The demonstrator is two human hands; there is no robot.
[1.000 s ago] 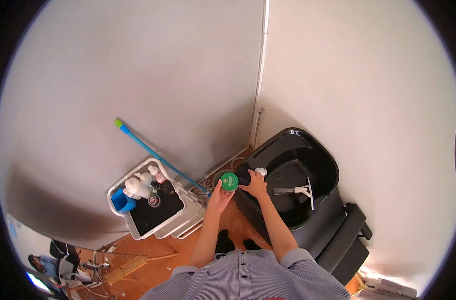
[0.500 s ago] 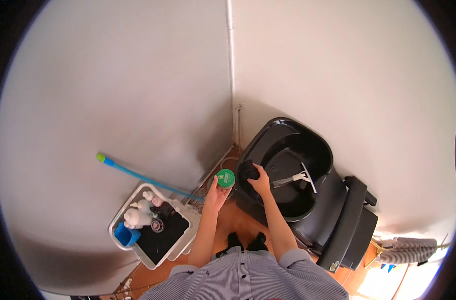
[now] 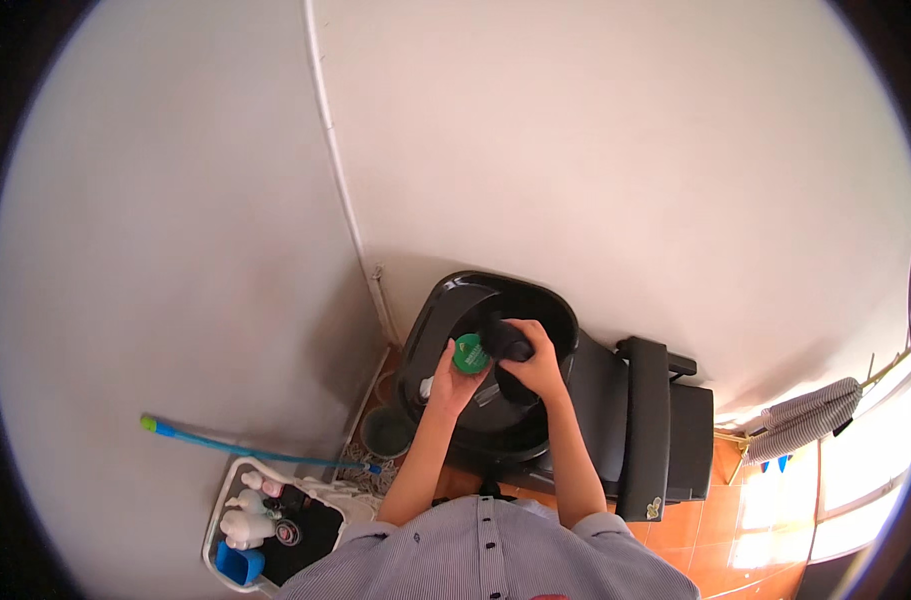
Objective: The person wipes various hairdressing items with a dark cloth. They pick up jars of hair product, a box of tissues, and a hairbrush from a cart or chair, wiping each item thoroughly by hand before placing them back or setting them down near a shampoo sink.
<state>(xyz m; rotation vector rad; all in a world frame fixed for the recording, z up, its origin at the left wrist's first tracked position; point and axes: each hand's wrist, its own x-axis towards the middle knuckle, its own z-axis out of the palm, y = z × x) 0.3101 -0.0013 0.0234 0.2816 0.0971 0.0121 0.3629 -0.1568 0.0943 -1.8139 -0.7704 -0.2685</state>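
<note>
Where the basin's rim (image 3: pixel 422 325) opens wide, the right hand (image 3: pixel 537 368) hovers.

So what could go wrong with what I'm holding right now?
The green-topped container in your left hand could slip and drop into the black basin, which appears beneath it. The black object in your right hand is so close that it might knock the container loose.

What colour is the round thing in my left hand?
The round thing is mostly green, clearest in the head view.
</note>
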